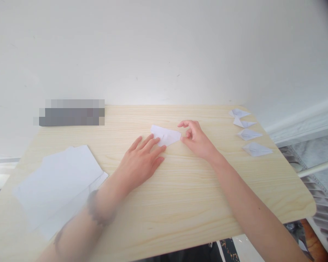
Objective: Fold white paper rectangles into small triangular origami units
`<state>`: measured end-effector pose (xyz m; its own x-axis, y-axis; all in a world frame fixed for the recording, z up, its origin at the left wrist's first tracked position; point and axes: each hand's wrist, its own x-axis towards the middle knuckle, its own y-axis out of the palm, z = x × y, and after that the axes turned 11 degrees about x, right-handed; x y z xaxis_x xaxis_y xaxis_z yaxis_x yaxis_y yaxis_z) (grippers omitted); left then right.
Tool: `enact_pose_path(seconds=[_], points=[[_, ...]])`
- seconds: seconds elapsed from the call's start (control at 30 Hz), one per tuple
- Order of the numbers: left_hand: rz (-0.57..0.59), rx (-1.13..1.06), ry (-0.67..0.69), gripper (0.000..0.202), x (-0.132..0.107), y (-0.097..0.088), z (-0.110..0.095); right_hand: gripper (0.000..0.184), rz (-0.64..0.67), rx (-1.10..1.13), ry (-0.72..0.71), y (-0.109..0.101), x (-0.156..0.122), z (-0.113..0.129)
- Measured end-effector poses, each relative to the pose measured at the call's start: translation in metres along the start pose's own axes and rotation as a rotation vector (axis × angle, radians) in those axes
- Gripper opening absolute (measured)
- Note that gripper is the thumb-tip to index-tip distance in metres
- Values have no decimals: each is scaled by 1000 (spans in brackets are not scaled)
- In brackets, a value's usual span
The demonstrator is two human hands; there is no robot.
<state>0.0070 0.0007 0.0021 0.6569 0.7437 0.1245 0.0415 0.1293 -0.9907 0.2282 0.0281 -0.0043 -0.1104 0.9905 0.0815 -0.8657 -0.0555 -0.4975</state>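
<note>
A small folded piece of white paper (171, 135) lies flat near the middle of the table. My left hand (142, 158) rests palm down with its fingers spread, and the fingertips touch the paper's left and lower part. On the right, my right hand (195, 140) is beside the paper's narrower end. Its thumb is at the paper's right tip, while the index finger is stretched out and apart from the thumb. No paper shows between those fingers.
A stack of white paper sheets (65, 182) lies at the left. Several folded paper shapes (249, 134) are lined up along the right side. A blurred-out dark object (72, 114) stands at the back left, before the white wall (164, 51). The wooden table (180, 203) has a rounded front right corner.
</note>
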Motion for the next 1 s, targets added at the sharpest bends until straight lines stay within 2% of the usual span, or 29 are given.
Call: enact_pose_path(seconds=[0.1, 0.27, 0.47, 0.73, 1.0], points=[[-10, 0, 0, 35, 0, 1, 0, 30, -57, -24, 2, 6, -1, -1], [-27, 3, 12, 36, -1, 3, -1, 37, -61, -203, -107, 18, -2, 0], [-14, -11, 66, 30, -2, -1, 0, 32, -32, -205, -76, 15, -2, -1], [-9, -3, 49, 34, -2, -4, -2, 29, -51, -241, -99, 16, -3, 1], [-19, -7, 30, 35, -3, 0, -3, 46, -41, -290, -107, 19, -4, 4]])
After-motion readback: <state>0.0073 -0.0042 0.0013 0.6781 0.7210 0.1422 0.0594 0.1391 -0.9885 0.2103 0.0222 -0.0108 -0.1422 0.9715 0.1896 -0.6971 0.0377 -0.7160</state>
